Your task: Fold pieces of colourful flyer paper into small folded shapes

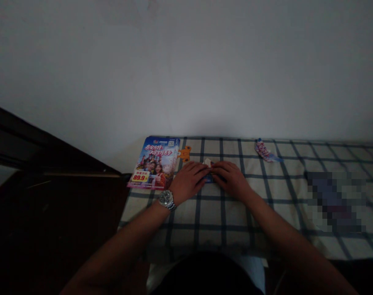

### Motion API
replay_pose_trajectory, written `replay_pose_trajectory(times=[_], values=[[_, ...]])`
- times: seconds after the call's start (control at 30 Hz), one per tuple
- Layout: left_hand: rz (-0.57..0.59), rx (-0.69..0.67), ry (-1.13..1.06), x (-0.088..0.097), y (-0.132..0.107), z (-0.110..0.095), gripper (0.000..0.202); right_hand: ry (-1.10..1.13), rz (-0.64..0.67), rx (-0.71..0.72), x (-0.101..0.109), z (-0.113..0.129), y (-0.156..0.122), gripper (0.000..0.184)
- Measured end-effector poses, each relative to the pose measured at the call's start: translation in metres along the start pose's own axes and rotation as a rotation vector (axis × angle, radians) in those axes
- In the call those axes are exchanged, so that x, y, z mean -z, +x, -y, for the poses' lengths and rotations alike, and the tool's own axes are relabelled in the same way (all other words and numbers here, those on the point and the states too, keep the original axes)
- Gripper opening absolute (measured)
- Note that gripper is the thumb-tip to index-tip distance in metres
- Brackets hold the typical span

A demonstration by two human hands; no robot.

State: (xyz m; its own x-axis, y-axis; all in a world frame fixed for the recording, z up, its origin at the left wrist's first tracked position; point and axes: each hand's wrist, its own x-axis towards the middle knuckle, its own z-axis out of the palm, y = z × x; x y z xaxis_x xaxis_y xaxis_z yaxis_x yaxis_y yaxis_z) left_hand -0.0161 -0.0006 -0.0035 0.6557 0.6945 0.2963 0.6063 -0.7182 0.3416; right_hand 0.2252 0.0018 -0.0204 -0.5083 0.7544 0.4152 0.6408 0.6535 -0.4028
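Small folded glossy paper, dark blue with a pale tip, (pixel 209 179) sits directly between the fingers of both hands, partly hidden by them. Its pale tip pokes out just beyond the index fingers, and its blue part shows in the gap nearer the body. The bare left hand (pixel 189 180), with a round-faced silver metal watch (pixel 166 199) at its wrist, and the bare right hand (pixel 231 176) both have bent fingers touching the paper; I cannot tell whether they pinch it or only press on it.

To judge by the pose, the step is shaping or creasing the paper. It should go best with 1 hand steadying it against the blue-and-cream checked cloth (pixel 186 221) beneath while the other lines up the edges, then runs a fingertip firmly along the crease. Lifting too early could let the layers spring apart.

Left of the left fingers lies a stack of glossy blue-and-pink printed flyers marked 89.9 (pixel 155 164), with a flat orange bear-shaped piece (pixel 184 154) just beyond those fingers. Beyond and right of the right fingers rests a slim folded-looking red, white and blue piece (pixel 263 150)
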Motion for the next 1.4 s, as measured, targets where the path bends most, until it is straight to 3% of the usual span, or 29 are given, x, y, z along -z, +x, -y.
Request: replay_pose_trajectory(times=[0.6, 0.97, 1.4], values=[[-0.034, 0.022, 0.025, 0.003, 0.001, -0.0071, 0.039, -0.072, -0.005, -0.015, -0.0012, -0.0019, -0.0034, 0.029], [0.021, -0.031, -0.012, -0.0029, -0.0037, 0.0018, 0.043, -0.082, -0.01, -0.025, -0.0035, -0.008, -0.0049, 0.029], [0.009, 0.084, 0.102, -0.0003, -0.0029, -0.0072, 0.044, -0.035, -0.045, -0.007, 0.0022, -0.0057, -0.0047, 0.031]])
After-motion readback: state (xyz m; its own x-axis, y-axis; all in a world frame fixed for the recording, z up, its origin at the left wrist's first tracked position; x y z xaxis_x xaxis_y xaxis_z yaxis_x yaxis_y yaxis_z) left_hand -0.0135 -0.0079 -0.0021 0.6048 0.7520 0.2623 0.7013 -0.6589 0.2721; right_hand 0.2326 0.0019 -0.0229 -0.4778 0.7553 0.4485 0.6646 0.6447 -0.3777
